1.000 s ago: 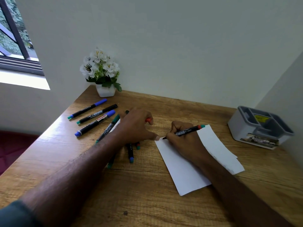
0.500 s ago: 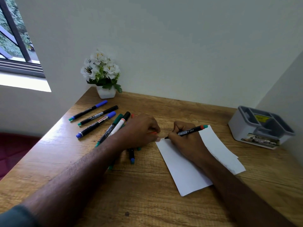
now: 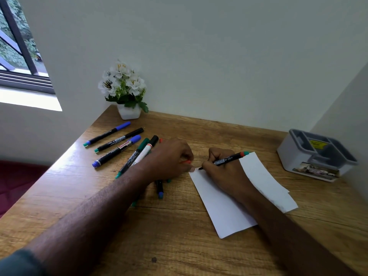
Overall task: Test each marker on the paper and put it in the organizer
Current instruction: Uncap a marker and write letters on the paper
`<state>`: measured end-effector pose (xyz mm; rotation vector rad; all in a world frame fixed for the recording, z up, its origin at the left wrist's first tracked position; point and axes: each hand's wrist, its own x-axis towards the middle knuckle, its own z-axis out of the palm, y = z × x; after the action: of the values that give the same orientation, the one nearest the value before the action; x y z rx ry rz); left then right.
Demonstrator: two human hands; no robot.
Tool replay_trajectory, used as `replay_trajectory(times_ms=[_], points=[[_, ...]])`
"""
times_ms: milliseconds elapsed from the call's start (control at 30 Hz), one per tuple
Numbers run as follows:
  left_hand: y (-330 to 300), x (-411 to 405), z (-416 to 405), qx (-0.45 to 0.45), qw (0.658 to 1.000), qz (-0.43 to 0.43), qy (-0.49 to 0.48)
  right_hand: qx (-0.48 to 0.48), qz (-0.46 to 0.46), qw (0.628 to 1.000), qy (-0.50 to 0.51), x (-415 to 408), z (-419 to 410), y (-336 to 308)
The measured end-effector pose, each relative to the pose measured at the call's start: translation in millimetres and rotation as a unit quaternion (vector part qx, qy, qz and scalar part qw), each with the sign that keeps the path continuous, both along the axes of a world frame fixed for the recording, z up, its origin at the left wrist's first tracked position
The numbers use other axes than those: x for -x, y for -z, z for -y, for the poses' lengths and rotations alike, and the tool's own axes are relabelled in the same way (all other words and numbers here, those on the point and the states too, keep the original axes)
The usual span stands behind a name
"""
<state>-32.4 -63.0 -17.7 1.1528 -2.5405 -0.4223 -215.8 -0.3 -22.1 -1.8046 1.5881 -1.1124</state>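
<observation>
The right hand [image 3: 223, 170] grips a black marker [image 3: 227, 160] like a pen, its tip on the top corner of the paper [image 3: 219, 212], which lies under that hand and forearm. No clear mark shows there (the tip is too small to tell).

The left hand [image 3: 169, 158] sits just beside the right, fingers curled round a red cap [image 3: 185, 161], with a fingertip pressing the paper's corner flat.

The task looks barely begun. The organizer [image 3: 316, 156], well to the right of the right hand by the wall, shows no markers in the compartments that can be seen. This seems to be the first marker under test.

Left to do: several markers [image 3: 117, 148] lie capped beyond and to the left of the left hand, and a few more stick out from under its wrist. Each needs uncapping, a stroke, recapping and a trip across to the organizer.
</observation>
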Motion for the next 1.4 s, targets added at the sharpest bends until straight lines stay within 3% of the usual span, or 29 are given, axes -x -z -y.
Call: replay_trajectory(times_ms=[733,867,1000,1233,1400], points=[[-4.9,-2.2,-3.1,0.005,1.0,0.001,-0.004,-0.006,0.001,1.0,0.008,0.0,-1.3,-1.4],[-9.7,-7.0,-0.8,-0.01,1.0,0.008,-0.017,-0.008,0.043,0.999,0.021,6.0,-2.3,-3.5],[-12.6,-5.4,-2.9,-0.005,1.0,-0.001,-0.01,0.057,0.093,0.994,0.009,11.6,-2.1,-10.1],[-18.1,-3.5,-12.0,-0.026,0.971,-0.238,0.013,0.099,0.135,0.983,-0.07,18.7,-9.0,-14.8],[-18.7,-3.0,-13.6,-0.034,0.962,-0.269,0.016,0.111,0.192,0.972,-0.077,17.6,-11.9,-16.1]])
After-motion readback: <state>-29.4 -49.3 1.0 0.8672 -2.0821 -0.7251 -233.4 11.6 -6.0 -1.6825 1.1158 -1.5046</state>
